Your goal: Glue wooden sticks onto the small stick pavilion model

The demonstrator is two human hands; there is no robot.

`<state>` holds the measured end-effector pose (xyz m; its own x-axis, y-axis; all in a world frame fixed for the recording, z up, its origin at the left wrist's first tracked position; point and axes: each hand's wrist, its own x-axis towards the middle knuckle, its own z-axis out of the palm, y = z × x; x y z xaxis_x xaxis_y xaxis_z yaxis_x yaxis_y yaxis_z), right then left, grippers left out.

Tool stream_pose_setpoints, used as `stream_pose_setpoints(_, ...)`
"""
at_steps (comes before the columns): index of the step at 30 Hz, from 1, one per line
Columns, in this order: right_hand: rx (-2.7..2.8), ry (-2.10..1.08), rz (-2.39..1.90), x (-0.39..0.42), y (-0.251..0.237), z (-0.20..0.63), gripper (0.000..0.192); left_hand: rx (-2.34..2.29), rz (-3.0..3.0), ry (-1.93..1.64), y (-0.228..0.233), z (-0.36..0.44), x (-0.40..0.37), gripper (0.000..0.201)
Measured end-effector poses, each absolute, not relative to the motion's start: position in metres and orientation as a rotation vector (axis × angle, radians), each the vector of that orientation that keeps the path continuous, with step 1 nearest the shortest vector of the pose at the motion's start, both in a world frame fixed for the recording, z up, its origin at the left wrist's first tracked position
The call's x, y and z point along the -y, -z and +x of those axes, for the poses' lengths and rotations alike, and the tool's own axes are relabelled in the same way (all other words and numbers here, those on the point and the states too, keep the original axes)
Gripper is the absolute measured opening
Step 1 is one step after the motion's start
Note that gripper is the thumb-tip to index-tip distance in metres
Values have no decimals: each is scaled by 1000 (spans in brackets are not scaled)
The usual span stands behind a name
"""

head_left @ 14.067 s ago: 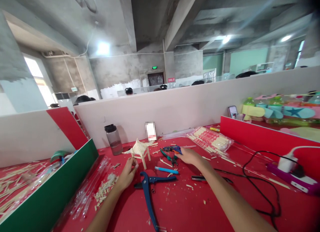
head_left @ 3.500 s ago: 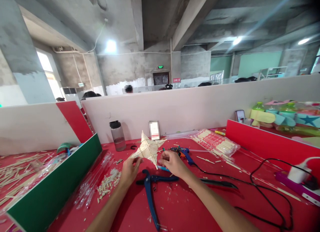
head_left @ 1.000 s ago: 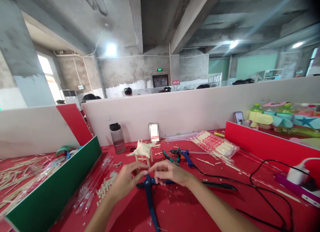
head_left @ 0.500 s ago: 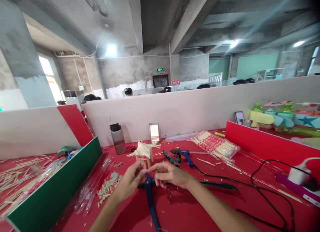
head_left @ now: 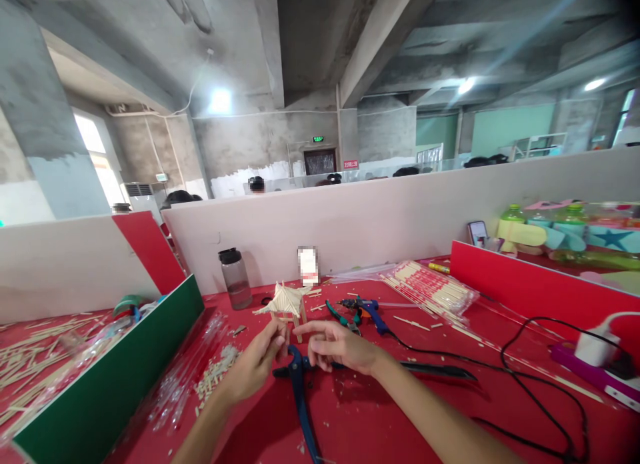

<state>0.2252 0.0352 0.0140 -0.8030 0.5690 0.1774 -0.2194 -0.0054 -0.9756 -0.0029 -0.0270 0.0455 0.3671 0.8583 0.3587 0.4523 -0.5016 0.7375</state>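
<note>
1. Left hand [head_left: 257, 364] is raised over the red table [head_left: 380, 417], thumb and fingers pinched on a short stick [head_left: 281, 332]. The stick is small and blurry.
2. Right hand [head_left: 337, 347] is just beside the left, index finger stretched toward the stick, other fingers loosely curled. Cannot tell whether it touches the stick; it grips nothing that shows.
3. Both hands hover just in front of the stick pavilion [head_left: 286, 301], which stands upright on the table, roof up, legs down.
4. Blue cutter [head_left: 301, 401] lies on the table under the hands, handles running toward the camera.
5. Glue gun [head_left: 371, 312] and green pliers [head_left: 340, 317] lie right of the pavilion, its black cord [head_left: 530, 377] looping off to the right.
6. Stick bundle [head_left: 430, 292] in plastic wrap lies at back right, near the red divider [head_left: 530, 294].
7. Bottle [head_left: 234, 279] with a dark lid stands left of the pavilion, by the white partition [head_left: 380, 217].
8. Stick offcuts [head_left: 217, 374] are piled left of the left hand, beside the green board [head_left: 115, 377].
9. Other people's heads show over the far partition.
</note>
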Motion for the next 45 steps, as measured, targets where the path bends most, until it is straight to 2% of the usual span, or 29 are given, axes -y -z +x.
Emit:
stream_pose_setpoints(5, 1550, -1708, -454, -43, -19, 229, 35, -1224, 2026, -1197, -45, -23, 14, 26)
stream_pose_setpoints(10, 1462, -1523, -521, -49, -24, 231, 43, -1425, 1969, -1314, -45, -44, 4, 31)
stream_pose_setpoints(17, 1471, -1435, -598, -49, -27, 231, 45, -1563, 1995, -1208, -35, -71, -8, 30)
stream_pose_setpoints(21, 1486, -1376, -641, -53, -20, 229, 45, -1819, 2146, -1028, -28, -78, -11, 15)
stream_pose_setpoints(23, 1476, -1344, -656, -56, -15, 228, 44, -1883, 2141, -964, -23, -79, -12, 16)
stream_pose_setpoints(29, 1521, -1327, -707, -63, -2, 228, 39, -1792, 2034, -1138, 0, -68, -23, 30)
stream_pose_setpoints(33, 1760, -1129, -856, -63, 5, 225, 21, -1740, 1954, -1174, 13, -51, -28, 34)
stream_pose_setpoints(41, 1979, -677, -1071, -55, 0, 219, 15, -1639, 2017, -1046, 16, -26, -32, 23)
stream_pose_setpoints(43, 2011, -597, -1136, -58, -6, 226, 17, -1654, 2029, -1020, 16, -24, -30, 23)
stream_pose_setpoints(45, 2050, -592, -1207, -69, -13, 236, 12, -1683, 2032, -976, 16, -22, -26, 23)
